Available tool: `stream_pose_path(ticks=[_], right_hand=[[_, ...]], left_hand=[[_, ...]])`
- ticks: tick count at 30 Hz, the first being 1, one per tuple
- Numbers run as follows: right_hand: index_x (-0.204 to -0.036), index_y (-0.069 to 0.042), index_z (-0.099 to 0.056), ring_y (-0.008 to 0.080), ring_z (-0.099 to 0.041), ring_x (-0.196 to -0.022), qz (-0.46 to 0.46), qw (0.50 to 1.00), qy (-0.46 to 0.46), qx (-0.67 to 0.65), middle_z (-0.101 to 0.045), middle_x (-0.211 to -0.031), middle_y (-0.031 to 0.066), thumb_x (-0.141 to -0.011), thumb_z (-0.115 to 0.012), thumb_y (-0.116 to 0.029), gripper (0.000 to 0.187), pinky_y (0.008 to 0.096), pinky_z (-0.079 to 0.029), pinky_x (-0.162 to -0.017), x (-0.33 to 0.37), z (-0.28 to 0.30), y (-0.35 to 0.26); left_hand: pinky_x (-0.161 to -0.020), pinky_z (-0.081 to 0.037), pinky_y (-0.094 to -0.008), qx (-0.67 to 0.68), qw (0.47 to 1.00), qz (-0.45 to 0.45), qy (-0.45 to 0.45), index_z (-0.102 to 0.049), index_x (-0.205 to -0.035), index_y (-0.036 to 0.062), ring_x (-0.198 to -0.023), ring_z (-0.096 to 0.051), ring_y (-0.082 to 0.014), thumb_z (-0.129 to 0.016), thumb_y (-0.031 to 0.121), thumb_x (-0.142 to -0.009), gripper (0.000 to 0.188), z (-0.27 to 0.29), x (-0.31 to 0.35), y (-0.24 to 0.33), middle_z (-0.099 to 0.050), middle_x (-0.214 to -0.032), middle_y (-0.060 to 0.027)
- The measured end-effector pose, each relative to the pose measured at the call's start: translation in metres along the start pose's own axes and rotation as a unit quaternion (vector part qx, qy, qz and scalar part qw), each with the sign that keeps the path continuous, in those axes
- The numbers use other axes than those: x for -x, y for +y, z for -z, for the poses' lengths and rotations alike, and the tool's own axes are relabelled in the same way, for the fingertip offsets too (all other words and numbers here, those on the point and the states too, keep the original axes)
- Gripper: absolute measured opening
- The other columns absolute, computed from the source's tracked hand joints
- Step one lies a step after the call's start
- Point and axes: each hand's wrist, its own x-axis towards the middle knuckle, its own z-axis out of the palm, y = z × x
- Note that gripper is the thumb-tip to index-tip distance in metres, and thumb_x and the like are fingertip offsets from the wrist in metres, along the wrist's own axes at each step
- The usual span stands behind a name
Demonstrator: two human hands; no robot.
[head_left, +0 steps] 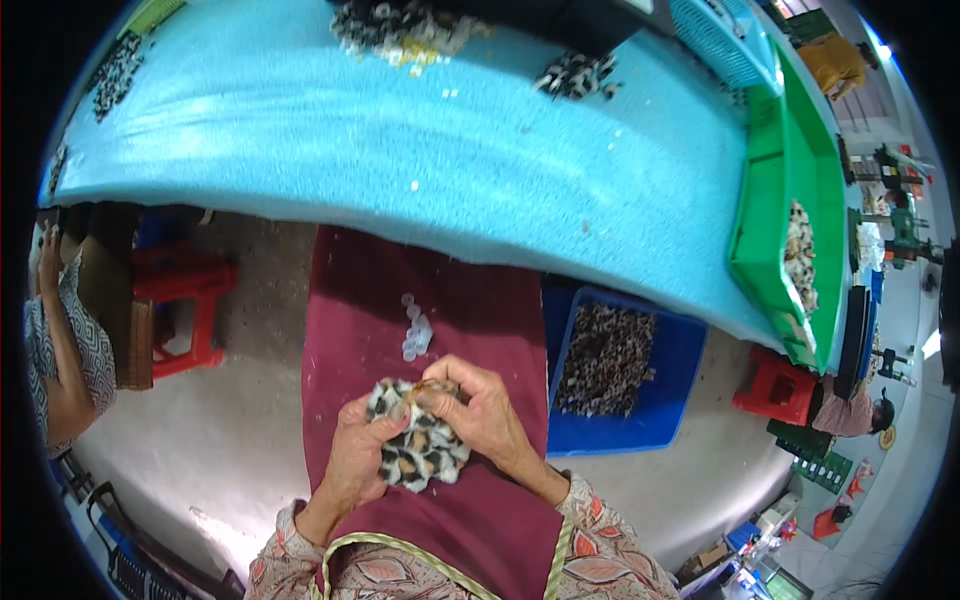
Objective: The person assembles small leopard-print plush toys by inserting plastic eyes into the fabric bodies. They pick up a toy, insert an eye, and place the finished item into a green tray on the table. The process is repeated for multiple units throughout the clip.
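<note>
Above my lap, both hands hold a fluffy plush piece (424, 452) with black and tan spots on white. My left hand (360, 445) grips its left side, thumb on top. At its upper right edge, the fingers and thumb of my right hand (468, 405) are closed in a pinch. Whether they also hold something small cannot be made out. Beyond the hands, several whitish translucent plastic discs (416, 337) lie in a cluster on the dark red apron (345, 300) spread over my lap.
A light-blue covered table (400, 170) is ahead, bearing piles of small black-and-white plush pieces (578, 76). A green tray (785, 190) stands at its right end. Right of my lap, a blue bin (640, 430) holds many spotted pieces. Red stools (190, 300) and another person (65, 350) are nearby.
</note>
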Motion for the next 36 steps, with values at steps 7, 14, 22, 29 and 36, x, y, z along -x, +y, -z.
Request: stream_pose_path(ticks=[7, 14, 22, 29, 36], right_hand=[[-0.087, -0.001, -0.064, 0.0117, -0.059, -0.064, 0.232, 0.937, 0.198, 0.171, -0.064, -0.072, 0.0061, -0.082, -0.065, -0.005, 0.007, 0.0247, -0.047, -0.058, -0.03, 0.081, -0.11], [-0.096, 0.0, -0.066, 0.0161, -0.062, -0.068, 0.301, 0.825, 0.342, 0.334, -0.067, -0.078, 0.0086, -0.076, -0.065, 0.002, 0.02, 0.0283, -0.052, -0.066, -0.129, 0.179, -0.154], [-0.097, -0.003, -0.069, 0.0207, -0.065, -0.075, 0.157, 0.834, 0.319, 0.422, -0.068, -0.079, 0.0111, -0.072, -0.072, -0.009, 0.026, 0.0352, -0.052, -0.075, -0.155, 0.171, -0.16], [-0.09, -0.006, -0.072, 0.0155, -0.061, -0.069, 0.215, 0.784, 0.28, 0.511, -0.065, -0.074, 0.0064, -0.075, -0.069, -0.008, 0.015, 0.03, -0.049, -0.066, -0.142, 0.187, -0.152], [-0.09, -0.006, -0.071, 0.0255, -0.067, -0.08, 0.309, 0.744, 0.221, 0.55, -0.068, -0.084, 0.0118, -0.075, -0.064, 0.002, 0.018, 0.0326, -0.052, -0.074, -0.122, 0.186, -0.147]], left_hand=[[-0.069, -0.059, -0.0346, -0.003, 0.999, -0.02, 0.041, -0.063, -0.1, -0.0005, -0.075, -0.068, -0.018, -0.059, 0.007, -0.089, 0.014, -0.005, -0.004, 0.011, -0.068, -0.09, -0.0088], [-0.069, -0.058, -0.0339, 0.007, 0.997, -0.044, 0.058, -0.063, -0.099, -0.0002, -0.075, -0.067, -0.0181, -0.058, 0.006, -0.088, 0.014, 0.002, -0.003, 0.012, -0.068, -0.09, -0.008], [-0.067, -0.058, -0.0336, 0.024, 0.995, -0.068, 0.065, -0.063, -0.101, -0.0002, -0.073, -0.067, -0.0189, -0.059, 0.006, -0.087, 0.016, 0.013, -0.005, 0.015, -0.068, -0.088, -0.0082], [-0.067, -0.058, -0.0347, 0.029, 0.996, -0.057, 0.057, -0.063, -0.101, -0.0001, -0.073, -0.067, -0.0194, -0.059, 0.006, -0.086, 0.016, 0.011, -0.01, 0.01, -0.068, -0.088, -0.0081], [-0.076, -0.056, -0.0356, 0.025, 0.996, -0.043, 0.069, -0.058, -0.11, -0.0028, -0.084, -0.066, -0.022, -0.053, 0.003, -0.085, 0.026, 0.01, -0.008, 0.015, -0.066, -0.098, -0.0118]])
